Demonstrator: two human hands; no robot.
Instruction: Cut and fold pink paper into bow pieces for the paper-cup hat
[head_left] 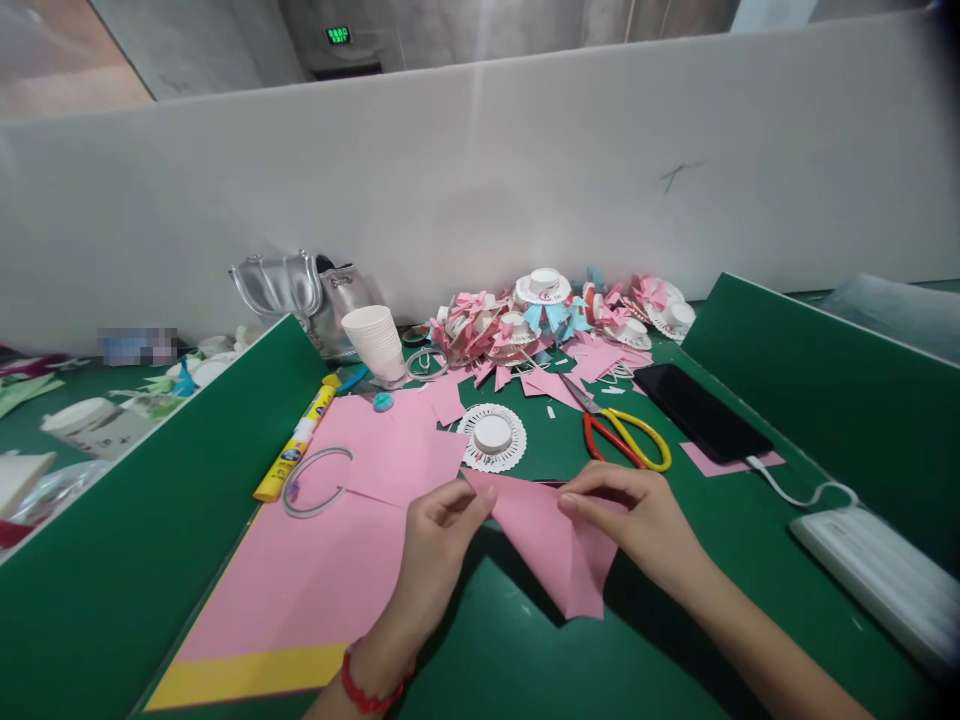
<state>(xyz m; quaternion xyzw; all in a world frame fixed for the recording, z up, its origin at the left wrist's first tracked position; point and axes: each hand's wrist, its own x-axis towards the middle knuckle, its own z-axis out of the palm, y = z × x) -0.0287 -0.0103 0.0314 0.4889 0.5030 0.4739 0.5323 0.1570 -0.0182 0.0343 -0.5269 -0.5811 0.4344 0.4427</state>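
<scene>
A folded piece of pink paper hangs point-down just above the green table, held between both hands. My left hand pinches its left upper corner with thumb and fingers closed. My right hand pinches the right upper edge, fingers pressed together. Just beyond the paper lies a white paper-cup piece with a fringed rim. Red and yellow scissors lie to its right.
Large pink sheets over a yellow one lie at left with a clear tape ring and a yellow glue stick. White cups, a silver bag, a pile of paper hats, a black phone, a white power bank.
</scene>
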